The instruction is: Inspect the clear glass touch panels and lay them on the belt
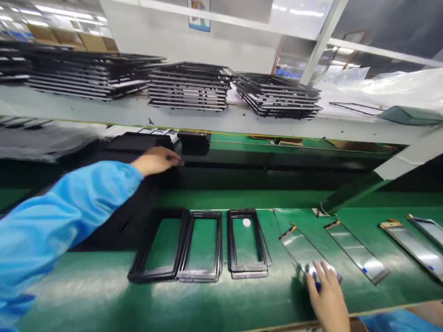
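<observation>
My left hand point(157, 160), in a blue sleeve point(79, 198), reaches to the dark ledge under the shelf. Its fingers are pinched together at a small thin piece that is blurred. My right hand point(327, 297) lies over the lower end of a clear glass touch panel point(304, 246), with fingers stretched out and touching it near a blue tab. Beside that panel lies another glass panel point(358, 251), also with a blue tab. Between the hands, stacks of black rectangular frames point(200, 276) point(249, 272) point(155, 274) lie on the green bench point(194, 306).
Tall stacks of black frames point(190, 87) stand on the white shelf point(214, 117) above. A slanted post point(356, 193) meets the bench behind the panels. More glass panels point(413, 246) lie at the right. Another blue sleeve point(398, 320) shows at the bottom right edge.
</observation>
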The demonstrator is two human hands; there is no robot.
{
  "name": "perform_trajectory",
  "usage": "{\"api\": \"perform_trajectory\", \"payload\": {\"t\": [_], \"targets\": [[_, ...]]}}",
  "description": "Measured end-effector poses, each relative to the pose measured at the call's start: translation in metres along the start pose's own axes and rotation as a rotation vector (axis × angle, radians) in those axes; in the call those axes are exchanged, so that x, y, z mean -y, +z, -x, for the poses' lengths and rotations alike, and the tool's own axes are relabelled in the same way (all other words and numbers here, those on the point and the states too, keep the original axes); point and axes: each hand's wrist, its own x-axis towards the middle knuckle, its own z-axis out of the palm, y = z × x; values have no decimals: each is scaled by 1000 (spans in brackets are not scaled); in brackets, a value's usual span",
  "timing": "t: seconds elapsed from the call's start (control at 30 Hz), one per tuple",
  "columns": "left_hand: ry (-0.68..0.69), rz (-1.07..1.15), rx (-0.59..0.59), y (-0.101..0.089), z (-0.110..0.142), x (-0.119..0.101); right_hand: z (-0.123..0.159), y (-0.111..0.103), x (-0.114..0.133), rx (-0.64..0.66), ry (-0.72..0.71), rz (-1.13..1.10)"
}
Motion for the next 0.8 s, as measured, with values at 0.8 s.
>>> {"api": "perform_trajectory", "payload": {"t": [0.8], "targets": [[-63,440,295,227,52,-171,104,-105,37,-343,-197,-188]]}}
